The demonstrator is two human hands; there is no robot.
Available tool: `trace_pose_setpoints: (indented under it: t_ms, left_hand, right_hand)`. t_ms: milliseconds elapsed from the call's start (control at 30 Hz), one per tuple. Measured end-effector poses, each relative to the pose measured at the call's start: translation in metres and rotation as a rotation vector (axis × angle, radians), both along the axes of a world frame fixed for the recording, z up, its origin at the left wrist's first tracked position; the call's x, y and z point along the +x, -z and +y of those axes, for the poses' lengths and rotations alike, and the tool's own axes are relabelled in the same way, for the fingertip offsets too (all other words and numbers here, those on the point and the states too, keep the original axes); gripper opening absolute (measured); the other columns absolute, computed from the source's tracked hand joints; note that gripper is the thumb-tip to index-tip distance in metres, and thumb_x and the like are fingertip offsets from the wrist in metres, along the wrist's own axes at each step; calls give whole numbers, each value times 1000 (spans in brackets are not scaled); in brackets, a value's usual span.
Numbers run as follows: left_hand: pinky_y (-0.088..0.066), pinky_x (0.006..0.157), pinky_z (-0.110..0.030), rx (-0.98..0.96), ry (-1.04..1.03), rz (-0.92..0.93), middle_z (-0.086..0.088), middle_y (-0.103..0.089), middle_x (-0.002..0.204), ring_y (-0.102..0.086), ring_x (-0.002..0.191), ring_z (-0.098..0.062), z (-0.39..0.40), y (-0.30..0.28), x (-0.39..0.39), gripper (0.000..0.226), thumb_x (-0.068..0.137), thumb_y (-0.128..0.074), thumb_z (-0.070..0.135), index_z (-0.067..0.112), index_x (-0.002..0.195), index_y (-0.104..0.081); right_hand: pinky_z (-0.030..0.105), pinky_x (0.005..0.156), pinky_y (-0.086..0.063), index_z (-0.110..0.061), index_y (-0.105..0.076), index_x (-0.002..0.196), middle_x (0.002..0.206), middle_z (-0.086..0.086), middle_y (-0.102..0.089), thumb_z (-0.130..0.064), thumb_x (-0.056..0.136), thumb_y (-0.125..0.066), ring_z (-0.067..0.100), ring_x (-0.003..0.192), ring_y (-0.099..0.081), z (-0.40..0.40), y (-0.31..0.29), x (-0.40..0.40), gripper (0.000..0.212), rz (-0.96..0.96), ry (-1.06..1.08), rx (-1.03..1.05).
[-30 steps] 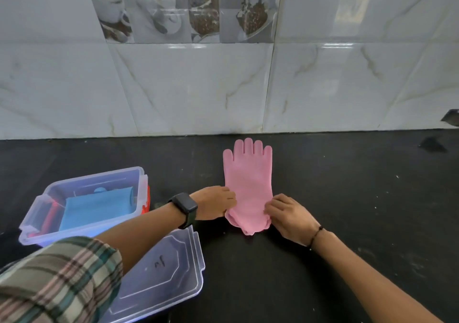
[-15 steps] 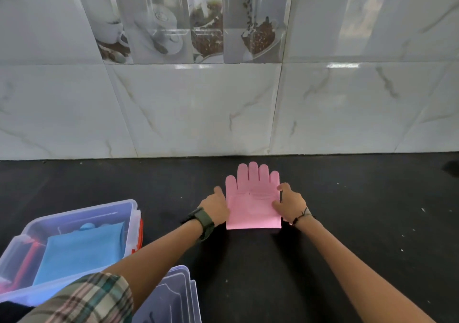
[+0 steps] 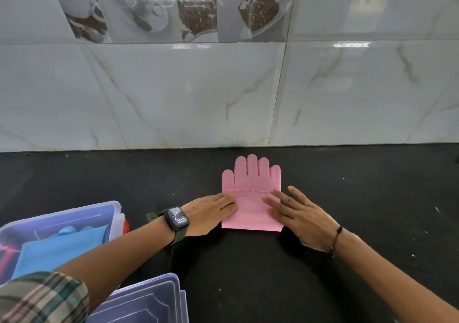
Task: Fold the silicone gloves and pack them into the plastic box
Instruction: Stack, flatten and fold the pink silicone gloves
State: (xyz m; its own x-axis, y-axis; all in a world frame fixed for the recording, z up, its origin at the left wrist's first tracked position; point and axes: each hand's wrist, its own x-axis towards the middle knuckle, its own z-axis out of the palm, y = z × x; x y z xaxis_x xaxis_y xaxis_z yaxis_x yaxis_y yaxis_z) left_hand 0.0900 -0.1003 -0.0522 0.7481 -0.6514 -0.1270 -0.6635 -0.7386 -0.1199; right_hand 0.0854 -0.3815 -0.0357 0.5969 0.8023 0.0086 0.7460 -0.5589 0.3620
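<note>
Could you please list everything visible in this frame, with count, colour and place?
silicone glove: one, pink, flat on the counter near the wall, cuff folded up over the palm, fingers pointing at the wall
plastic box: one, clear, open, at the left edge of the counter
blue glove: at least one, blue, folded inside the box
red item: red, partly seen in the box's left side; cannot tell what it is
lid: one, clear, on the counter at the bottom left
counter: one, black
tiled wall: white marble tiles, with coffee-cup picture tiles above
watch: one, black face, green strap, left wrist
bracelet: one, dark, right wrist
sleeve: one, plaid, left arm
left hand: flat, pressing the glove's left edge
right hand: flat, pressing the glove's right side
</note>
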Motion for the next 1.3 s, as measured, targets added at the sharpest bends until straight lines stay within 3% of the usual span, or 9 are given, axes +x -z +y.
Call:
trace_pose_setpoints:
  t_ms: [167,267,400,500,633,833,1000,1133,1300]
  left_hand:
    - [-14,121,-28,-81,-33,30,-3,-23,159,-21,147,-19,2,5,0,55,98,-35,29,17,150,-24]
    - [-13,120,-26,-119,-11,47,0,-25,159,-21,147,-17,8,6,1,55,98,-35,35,21,150,-26]
    - [-30,112,-21,-446,-142,79,4,-52,142,-42,134,-15,-3,6,4,37,97,-46,23,20,132,-55]
    - [-40,94,-14,-805,-459,174,-3,-65,123,-56,116,-16,-19,5,3,28,97,-48,15,12,120,-65]
    - [-44,82,-10,-1107,-703,385,-4,-68,110,-62,103,-14,-24,-8,-5,27,97,-44,9,8,108,-69]
    - [-50,87,-17,-1138,-703,542,5,-69,110,-65,98,-5,-14,-5,-61,30,101,-39,21,21,115,-65]
    - [-47,101,-29,-1228,-603,470,1,-64,121,-60,111,-10,-33,-15,-74,50,96,-34,50,16,125,-55]
    - [-55,80,-37,-1102,-505,256,-8,-65,104,-64,92,-23,-39,-16,-59,42,88,-56,39,6,113,-47]
    - [-43,61,-39,-897,-679,-56,-21,-64,76,-62,73,-39,-52,-9,-27,25,98,-44,30,5,98,-43]
  right_hand:
    - [24,115,7,-25,-1,149,158,-8,5,-42,80,-44,4,144,9,-9,6,20,84,563,132,66]
    - [23,113,12,-32,12,146,149,-18,21,-68,78,-41,-1,138,22,-15,13,24,94,610,121,108]
    - [24,118,6,-31,-11,148,154,-18,-6,-63,84,-37,-1,142,4,-7,27,23,76,472,139,322]
    - [30,118,-21,-18,-51,133,140,-4,-52,-42,87,-53,10,135,-40,6,29,19,51,311,152,582]
    - [14,66,-44,-34,-60,84,74,-17,-62,-37,92,-49,4,70,-56,27,6,-3,15,493,374,1122]
    - [11,81,-47,-47,-48,109,105,-21,-63,-41,76,-66,-2,98,-60,11,14,-57,38,757,330,970]
    - [26,57,-43,-18,-55,79,68,3,-62,-16,85,-64,18,62,-56,33,29,-63,11,471,666,1365]
    - [27,49,-36,-14,-40,74,54,-4,-47,-25,90,-57,18,51,-45,50,24,-46,25,320,774,1401]
    - [36,56,-41,-16,-40,82,81,2,-59,-36,95,-43,33,66,-58,60,19,-20,25,202,855,1276]
